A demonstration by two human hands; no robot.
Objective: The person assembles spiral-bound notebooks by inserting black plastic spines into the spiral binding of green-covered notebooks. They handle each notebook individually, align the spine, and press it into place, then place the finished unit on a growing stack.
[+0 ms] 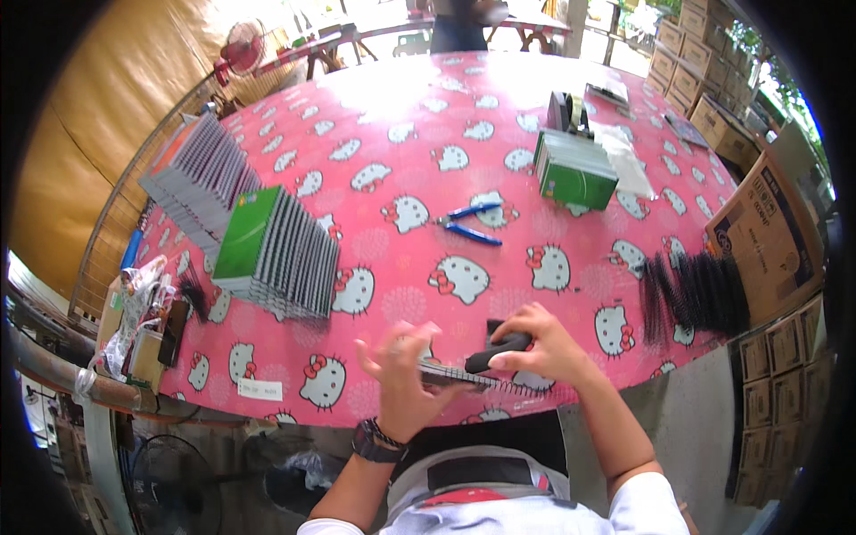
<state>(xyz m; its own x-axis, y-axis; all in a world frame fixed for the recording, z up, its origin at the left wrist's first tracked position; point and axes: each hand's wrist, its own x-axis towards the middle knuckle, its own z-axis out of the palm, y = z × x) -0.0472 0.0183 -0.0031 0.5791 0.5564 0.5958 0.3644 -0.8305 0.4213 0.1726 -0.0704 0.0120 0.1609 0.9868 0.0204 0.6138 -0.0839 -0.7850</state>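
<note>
At the near edge of the table, my left hand [401, 379] grips a thin notebook [439, 372] edge-on, with some fingers raised. A black spiral coil [532, 389] runs along the notebook's edge and sticks out to the right. My right hand [546, 345] is closed around a dark, rounded black object [499, 351] held against the coil end of the notebook; its kind is not clear. Beyond my hands lie blue-handled cutting pliers [473, 223], jaws pointing left. A stack of green-covered spiral notebooks [276, 254] stands to the left.
The table has a pink patterned cover [383, 250]. Another notebook stack [201, 174] stands far left, green notebooks [575, 169] at the right beside a tape dispenser [568, 114]. Loose black coils [695, 299] lie by a cardboard box [769, 236]. A person [459, 27] stands beyond the table.
</note>
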